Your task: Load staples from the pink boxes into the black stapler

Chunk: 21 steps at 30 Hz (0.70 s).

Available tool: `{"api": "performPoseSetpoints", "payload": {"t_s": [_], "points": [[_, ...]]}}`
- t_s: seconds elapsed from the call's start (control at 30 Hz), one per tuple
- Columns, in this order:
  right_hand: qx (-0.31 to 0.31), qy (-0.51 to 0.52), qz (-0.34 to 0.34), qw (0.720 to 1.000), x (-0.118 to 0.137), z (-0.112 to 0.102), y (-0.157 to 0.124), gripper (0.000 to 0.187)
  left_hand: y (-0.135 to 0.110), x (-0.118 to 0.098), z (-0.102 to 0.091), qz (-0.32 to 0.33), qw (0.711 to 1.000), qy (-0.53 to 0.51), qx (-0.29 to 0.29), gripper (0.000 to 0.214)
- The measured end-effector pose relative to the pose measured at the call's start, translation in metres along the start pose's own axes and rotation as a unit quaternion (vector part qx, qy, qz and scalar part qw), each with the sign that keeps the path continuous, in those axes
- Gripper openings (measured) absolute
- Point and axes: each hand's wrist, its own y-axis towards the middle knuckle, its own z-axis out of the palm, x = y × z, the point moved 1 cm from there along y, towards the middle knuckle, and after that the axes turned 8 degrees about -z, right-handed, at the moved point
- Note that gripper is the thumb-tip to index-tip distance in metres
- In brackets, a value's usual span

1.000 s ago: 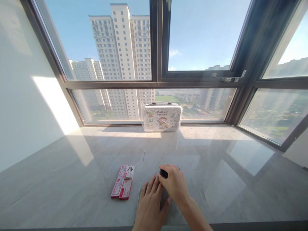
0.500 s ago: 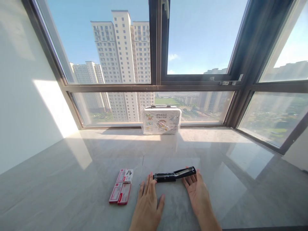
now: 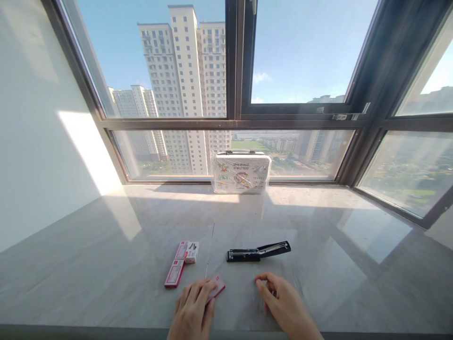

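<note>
A white rectangular carrying case with a cartoon print and a top handle is stood at 12 o'clock on the grey stone window ledge, against the glass. It is shut and wrapped in clear film, so its contents cannot be seen.

Four small red-and-white cardboard boxes are counted, all closed, with nothing of their contents shown. A cluster of three boxes is laid at 9 o'clock of the one black metal stapler, well apart from it. The stapler is swung open and laid flat across the ledge. The fourth box is found at 7 o'clock of the stapler, under the left hand.

The left hand is held palm down at 6 o'clock, its fingers closed over the fourth box, so that only the box's far end is left showing past the fingertips. The right hand is rested on the ledge at 5 o'clock of the stapler — fingers loosely curled, nothing held, the stapler not touched.
</note>
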Motion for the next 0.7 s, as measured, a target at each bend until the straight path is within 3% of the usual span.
{"api": "performPoseSetpoints", "payload": {"t_s": [0.1, 0.2, 0.37, 0.47, 0.6, 0.7], "points": [[0.055, 0.005, -0.019, 0.998, 0.016, 0.011, 0.015, 0.044, 0.02, -0.028, -0.001, 0.029, 0.99, -0.086, 0.105, 0.035], [0.054, 0.005, -0.018, 0.998, 0.013, 0.01, 0.025, 0.041, 0.038, -0.049, 0.002, 0.029, 0.978, -0.132, 0.156, 0.041], [0.031, -0.027, 0.015, 0.999, -0.019, -0.018, 0.025, 0.039, 0.048, -0.051, 0.01, 0.015, 0.972, -0.17, 0.165, 0.035], [0.005, -0.076, 0.014, 0.997, -0.025, -0.034, 0.022, 0.036, 0.047, -0.046, 0.011, 0.005, 0.97, -0.184, 0.157, 0.035], [-0.02, -0.16, -0.045, 0.986, 0.004, -0.038, 0.024, 0.024, 0.047, -0.046, 0.009, 0.002, 0.97, -0.18, 0.163, 0.041], [0.036, -0.21, -0.099, 0.972, 0.039, -0.028, 0.03, 0.016, 0.047, -0.047, 0.007, -0.003, 0.97, -0.177, 0.167, 0.038]]}}
